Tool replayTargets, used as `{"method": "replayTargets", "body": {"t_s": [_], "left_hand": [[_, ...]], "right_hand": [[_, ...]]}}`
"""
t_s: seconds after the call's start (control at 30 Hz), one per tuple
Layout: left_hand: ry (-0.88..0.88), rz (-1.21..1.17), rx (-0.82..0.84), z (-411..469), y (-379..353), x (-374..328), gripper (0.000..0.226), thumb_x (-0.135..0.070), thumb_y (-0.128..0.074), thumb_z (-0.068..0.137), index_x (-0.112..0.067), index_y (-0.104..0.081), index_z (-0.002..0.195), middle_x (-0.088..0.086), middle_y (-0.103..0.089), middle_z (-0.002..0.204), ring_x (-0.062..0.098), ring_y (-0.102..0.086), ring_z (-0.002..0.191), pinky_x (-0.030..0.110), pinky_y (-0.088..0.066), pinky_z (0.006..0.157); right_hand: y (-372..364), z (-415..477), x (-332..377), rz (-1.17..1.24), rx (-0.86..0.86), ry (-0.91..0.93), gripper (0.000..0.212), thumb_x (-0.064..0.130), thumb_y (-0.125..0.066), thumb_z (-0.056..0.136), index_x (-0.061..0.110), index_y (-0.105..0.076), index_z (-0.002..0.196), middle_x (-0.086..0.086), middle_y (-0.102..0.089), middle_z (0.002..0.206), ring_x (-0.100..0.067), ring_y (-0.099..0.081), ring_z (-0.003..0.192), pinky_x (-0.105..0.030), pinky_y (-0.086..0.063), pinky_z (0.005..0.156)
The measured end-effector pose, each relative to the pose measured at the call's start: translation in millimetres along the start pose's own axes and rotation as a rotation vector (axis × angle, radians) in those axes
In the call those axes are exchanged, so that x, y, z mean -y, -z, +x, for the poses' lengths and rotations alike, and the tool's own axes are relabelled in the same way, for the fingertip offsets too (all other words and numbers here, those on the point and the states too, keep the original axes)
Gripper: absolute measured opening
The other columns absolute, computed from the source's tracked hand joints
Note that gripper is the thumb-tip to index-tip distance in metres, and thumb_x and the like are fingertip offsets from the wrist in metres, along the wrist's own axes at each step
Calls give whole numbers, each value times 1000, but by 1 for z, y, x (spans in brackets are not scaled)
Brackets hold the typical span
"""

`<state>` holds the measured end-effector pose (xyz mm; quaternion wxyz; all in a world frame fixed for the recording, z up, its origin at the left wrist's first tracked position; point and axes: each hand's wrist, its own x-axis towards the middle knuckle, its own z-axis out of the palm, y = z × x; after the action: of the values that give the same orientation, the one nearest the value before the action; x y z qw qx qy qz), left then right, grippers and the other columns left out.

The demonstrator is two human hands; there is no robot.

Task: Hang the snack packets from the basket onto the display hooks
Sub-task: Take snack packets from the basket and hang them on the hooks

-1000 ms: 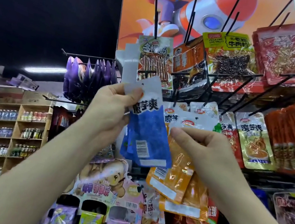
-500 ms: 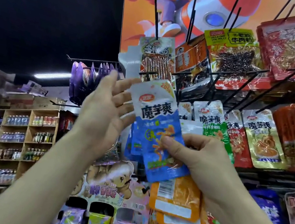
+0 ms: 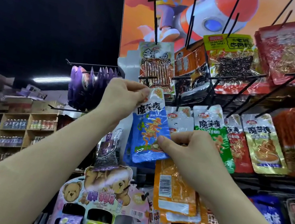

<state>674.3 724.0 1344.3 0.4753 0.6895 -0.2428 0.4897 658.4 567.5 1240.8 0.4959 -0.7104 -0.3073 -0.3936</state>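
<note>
A blue snack packet [image 3: 148, 129] with a white top faces me in front of the display rack. My left hand [image 3: 124, 94] pinches its top left corner, close under a black hook [image 3: 146, 77]. My right hand [image 3: 185, 148] pinches the packet's right edge and also holds orange packets [image 3: 173, 191] that hang below its fingers. Whether the blue packet's hole is on the hook I cannot tell. The basket is out of sight.
Black hooks [image 3: 191, 21] jut from the orange poster board, several bare. Green [image 3: 215, 135], red and gold packets [image 3: 261, 143] hang to the right. Purple packets [image 3: 87, 89] hang left. A bear display [image 3: 101, 192] stands below; shelves with bottles [image 3: 13, 127] at far left.
The blue packet was turned from back to front. My left hand let go, opened, then pinched the packet's top again and raised it toward the hook. My right hand shifted to its right edge.
</note>
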Motion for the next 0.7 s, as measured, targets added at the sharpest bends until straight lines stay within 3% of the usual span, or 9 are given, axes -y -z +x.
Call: {"method": "replayTargets", "body": {"t_s": [0.2, 0.33, 0.4, 0.47, 0.57, 0.63, 0.7], "left_hand": [[-85, 166, -21, 10, -3, 3, 11, -15, -76, 82, -19, -72, 73, -3, -67, 63, -5, -52, 43, 11, -42, 44], [-37, 189, -13, 16, -1, 4, 13, -18, -79, 79, -20, -71, 69, 3, -72, 73, 13, -64, 65, 26, -53, 58], [-18, 177, 2, 18, -2, 4, 16, -18, -79, 79, -22, -69, 68, 4, -71, 75, 17, -63, 69, 29, -53, 61], [-103, 241, -40, 16, -3, 6, 18, -20, -79, 79, -24, -65, 68, -2, -69, 73, 11, -63, 66, 22, -51, 58], [-258, 321, -152, 7, -6, 16, 16, -28, -79, 78, -24, -64, 74, -12, -66, 70, -2, -60, 61, 16, -48, 59], [-321, 311, -188, 3, -5, 23, 13, -32, -78, 79, -22, -72, 79, -12, -67, 72, 1, -61, 65, 23, -53, 67], [-415, 366, -211, 2, -4, 26, 18, -32, -76, 81, -15, -77, 86, -9, -66, 77, 7, -61, 69, 30, -53, 71]], "right_hand": [[0, 3, 0, -27, -3, 12, 50, 36, -65, 90, -13, -61, 79, -8, -26, 59, -12, -21, 49, -21, -19, 43], [-1, 7, -4, -61, -29, 29, 46, 38, -66, 89, -8, -65, 83, -9, -36, 61, -14, -29, 54, -28, -27, 51], [-3, 9, -5, -74, -26, 43, 43, 39, -65, 89, -4, -68, 84, -16, -50, 62, -16, -36, 57, -32, -34, 53], [-3, 9, -6, -58, -35, 46, 35, 38, -65, 89, 4, -72, 81, -9, -65, 66, -9, -46, 56, -30, -39, 55], [-3, 7, -3, -60, -43, 10, 19, 34, -67, 88, 21, -76, 78, 18, -65, 59, 1, -55, 53, -15, -40, 49], [-3, 6, -4, -77, -24, 5, 16, 34, -67, 88, 21, -77, 85, 16, -71, 72, 0, -61, 63, -19, -49, 57], [-3, 4, -4, -95, -15, 3, 21, 35, -66, 89, 18, -77, 88, 7, -73, 78, -9, -63, 64, -21, -48, 59]]}}
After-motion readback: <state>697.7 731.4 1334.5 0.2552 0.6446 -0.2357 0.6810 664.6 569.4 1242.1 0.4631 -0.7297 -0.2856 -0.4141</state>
